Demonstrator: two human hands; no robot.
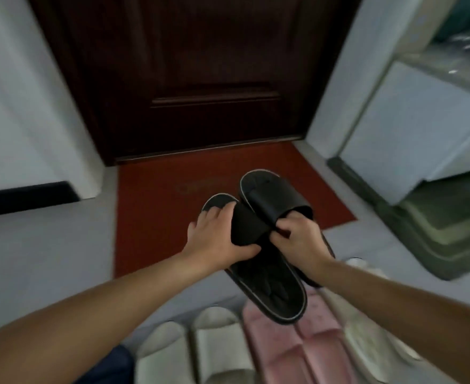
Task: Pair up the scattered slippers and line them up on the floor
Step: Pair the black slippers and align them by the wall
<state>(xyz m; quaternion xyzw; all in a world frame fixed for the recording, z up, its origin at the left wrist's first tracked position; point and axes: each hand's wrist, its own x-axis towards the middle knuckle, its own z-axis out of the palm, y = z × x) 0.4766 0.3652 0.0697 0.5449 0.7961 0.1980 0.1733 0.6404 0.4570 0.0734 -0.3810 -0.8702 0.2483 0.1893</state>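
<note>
While a grey pair (pixel 198 347) and a pink pair (pixel 292 353) already lay side by side on the floor (pixel 48 259) below you, with a pale slipper (pixel 366 342), blurred, beside the pink ones, you had the two black slippers in the air over the red doormat (pixel 150 206). By my reading, most of the row was set and this pair remained to be placed. Your left hand (pixel 214 239) was closed over the strap of the nearer black slipper (pixel 270 284); your right hand (pixel 300 239) pinched the strap edge of the farther black slipper (pixel 278 195), both grips tight.
</note>
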